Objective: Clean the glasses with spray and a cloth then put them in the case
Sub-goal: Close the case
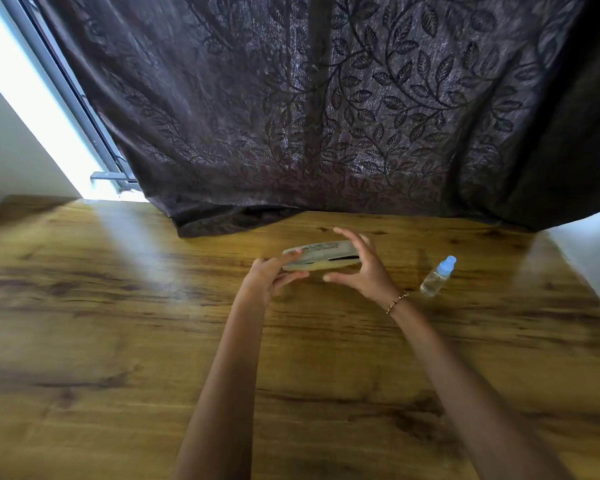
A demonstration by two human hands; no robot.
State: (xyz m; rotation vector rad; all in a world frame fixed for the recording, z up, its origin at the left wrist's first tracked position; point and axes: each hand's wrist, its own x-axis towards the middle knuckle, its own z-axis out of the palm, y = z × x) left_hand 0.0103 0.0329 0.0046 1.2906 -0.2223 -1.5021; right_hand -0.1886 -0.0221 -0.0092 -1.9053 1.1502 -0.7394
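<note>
A long pale grey glasses case [321,255] lies near the far middle of the wooden table [118,341], its lid slightly ajar with a dark slit along the front. My left hand [269,275] grips the case's left end, fingers on its top. My right hand [362,268] curls around the right end, thumb under the front and fingers over the back. A small clear spray bottle [438,276] with a light blue cap lies tilted on the table to the right of my right hand. Neither the glasses nor a cloth is visible.
A dark leaf-patterned curtain [326,116] hangs behind the table, its hem resting on the far edge just behind the case. A bright window and its frame [66,98] are at the left. White wall borders the table's right side.
</note>
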